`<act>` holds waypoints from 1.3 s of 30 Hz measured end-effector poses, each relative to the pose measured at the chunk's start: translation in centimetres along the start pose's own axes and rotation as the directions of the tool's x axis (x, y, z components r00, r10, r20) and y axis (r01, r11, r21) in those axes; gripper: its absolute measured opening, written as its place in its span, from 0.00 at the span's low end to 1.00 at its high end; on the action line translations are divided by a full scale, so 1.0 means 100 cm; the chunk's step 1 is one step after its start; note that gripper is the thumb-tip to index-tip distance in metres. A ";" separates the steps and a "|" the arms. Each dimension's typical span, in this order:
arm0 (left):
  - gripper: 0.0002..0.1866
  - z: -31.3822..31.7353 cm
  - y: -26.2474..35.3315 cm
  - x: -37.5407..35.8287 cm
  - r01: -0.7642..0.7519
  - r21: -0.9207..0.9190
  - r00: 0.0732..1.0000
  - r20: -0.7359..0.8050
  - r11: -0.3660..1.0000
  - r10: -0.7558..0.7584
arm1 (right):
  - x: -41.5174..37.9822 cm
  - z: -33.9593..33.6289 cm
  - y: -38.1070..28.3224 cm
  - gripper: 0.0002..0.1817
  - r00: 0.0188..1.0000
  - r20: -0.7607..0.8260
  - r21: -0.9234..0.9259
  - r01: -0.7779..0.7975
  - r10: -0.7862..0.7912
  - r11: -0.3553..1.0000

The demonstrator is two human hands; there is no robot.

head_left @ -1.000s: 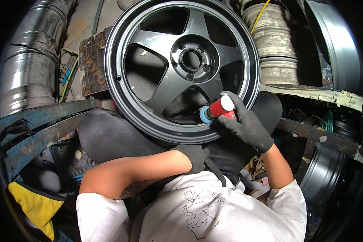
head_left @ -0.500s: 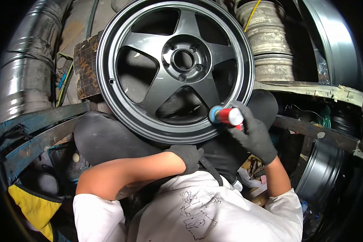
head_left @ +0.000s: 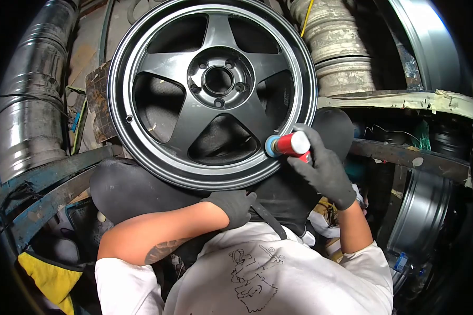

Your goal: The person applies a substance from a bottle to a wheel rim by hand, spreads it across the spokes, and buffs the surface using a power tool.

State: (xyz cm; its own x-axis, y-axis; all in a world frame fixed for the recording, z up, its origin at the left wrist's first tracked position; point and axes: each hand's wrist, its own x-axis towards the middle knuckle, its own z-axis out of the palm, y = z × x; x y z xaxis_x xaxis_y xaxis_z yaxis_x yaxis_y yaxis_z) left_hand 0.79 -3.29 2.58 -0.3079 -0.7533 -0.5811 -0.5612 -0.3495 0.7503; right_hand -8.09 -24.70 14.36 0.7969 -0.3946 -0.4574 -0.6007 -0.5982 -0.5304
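Note:
A dark grey five-spoke alloy wheel (head_left: 169,119) lies face up across my knees, its lower rim towards me. My right hand (head_left: 328,173), in a dark grey glove, is closed around a small red sander (head_left: 288,144) with a light-coloured round end. The sander's round blue pad (head_left: 271,146) sits against the wheel at the lower right, where a spoke meets the rim. Just below the wheel's near edge is my gloved left hand (head_left: 230,207), its fingers curled in. Whatever they hold, if anything, is hidden.
Bare metal wheel barrels (head_left: 31,100) are stacked at the left, and weathered ones (head_left: 339,47) stand beyond the wheel at the right. Another grey rim (head_left: 420,215) leans at the lower right. Blue-painted metal bars (head_left: 58,165) and a yellow cloth (head_left: 47,281) are at my left.
The wheel has shifted left in the view and turned a little. My right hand and the sander remain at its lower right edge, with the pad slightly higher and further left.

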 end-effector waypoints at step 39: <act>0.17 0.022 -0.014 0.025 -0.368 -0.237 0.881 -0.399 0.899 0.255 | -0.029 0.060 -0.052 0.40 0.970 0.191 0.097 0.134 -0.150 0.986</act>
State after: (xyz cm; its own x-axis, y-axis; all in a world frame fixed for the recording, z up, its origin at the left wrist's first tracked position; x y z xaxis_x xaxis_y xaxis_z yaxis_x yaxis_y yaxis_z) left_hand -0.83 -3.49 -0.62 -0.1083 -0.9749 -0.1947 -0.2090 -0.1691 0.9632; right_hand -7.65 -16.25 14.10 0.8509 -0.1597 -0.5005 -0.4923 -0.5753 -0.6532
